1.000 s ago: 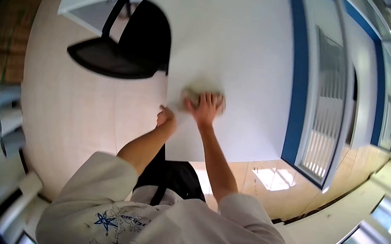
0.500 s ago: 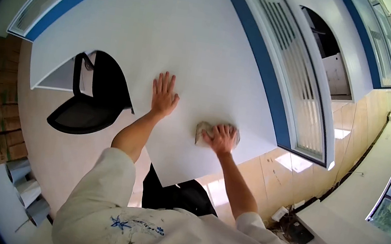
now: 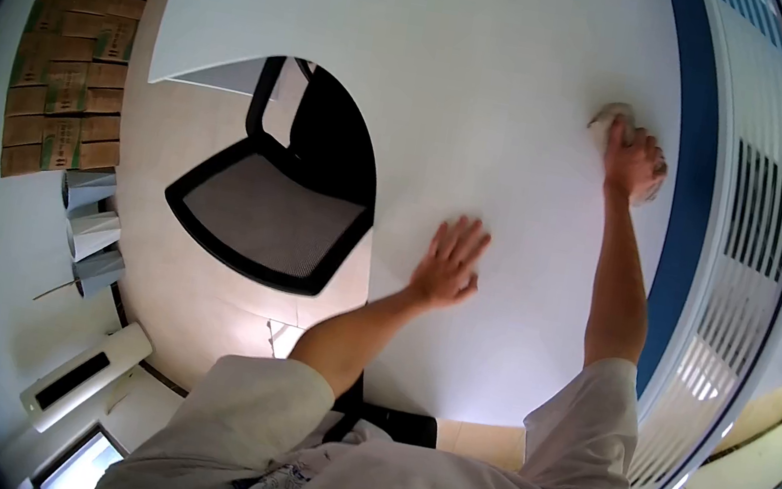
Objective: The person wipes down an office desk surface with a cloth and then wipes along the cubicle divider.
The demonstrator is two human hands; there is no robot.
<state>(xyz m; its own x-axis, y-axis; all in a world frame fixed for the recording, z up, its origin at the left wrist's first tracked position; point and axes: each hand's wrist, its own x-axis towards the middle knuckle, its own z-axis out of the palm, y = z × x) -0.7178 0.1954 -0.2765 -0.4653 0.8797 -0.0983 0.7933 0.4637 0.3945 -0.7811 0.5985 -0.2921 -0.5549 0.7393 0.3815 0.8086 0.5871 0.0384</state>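
A white desk [image 3: 514,162] spreads out below me. On its surface near the right side, my right hand [image 3: 635,163] presses down on a crumpled greyish cloth [image 3: 615,116], its fingers closed over it. The cloth sticks out past the fingertips and along the hand's outer edge. My left hand [image 3: 450,262] lies on the desk closer to my body, fingers stretched and holding nothing.
A blue-edged partition [image 3: 694,189] with slatted glass runs along the desk's right side. A black mesh office chair [image 3: 275,207] stands at the left, by the desk's inner curve. Stacked brown cartons [image 3: 81,87] and rolls [image 3: 92,233] line the far left wall.
My right hand and the cloth have moved forward, away from my body, to the partition side. My left hand still rests flat on the desk. The view has turned.
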